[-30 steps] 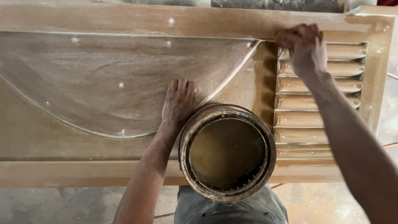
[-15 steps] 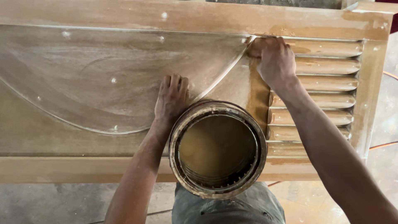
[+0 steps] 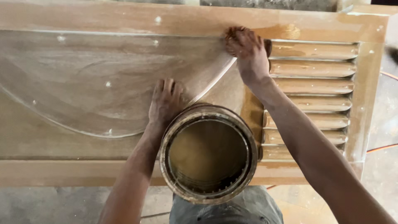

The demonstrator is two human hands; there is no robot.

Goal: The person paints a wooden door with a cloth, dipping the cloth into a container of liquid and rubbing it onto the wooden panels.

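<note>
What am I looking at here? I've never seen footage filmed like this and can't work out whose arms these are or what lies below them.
The camera sits on a person's head and looks straight down, so both bare arms are that person's own. Below them lies a flat brown wooden door panel with a curved, arched inset and a row of slats at the right. The left hand rests flat on the panel, fingers spread. The right hand presses down near the top of the slats with something brownish bunched under the fingers; I cannot tell what it is. Close to the camera stands a round, stained metal can, open at the top and holding a brownish-yellow liquid.
</note>
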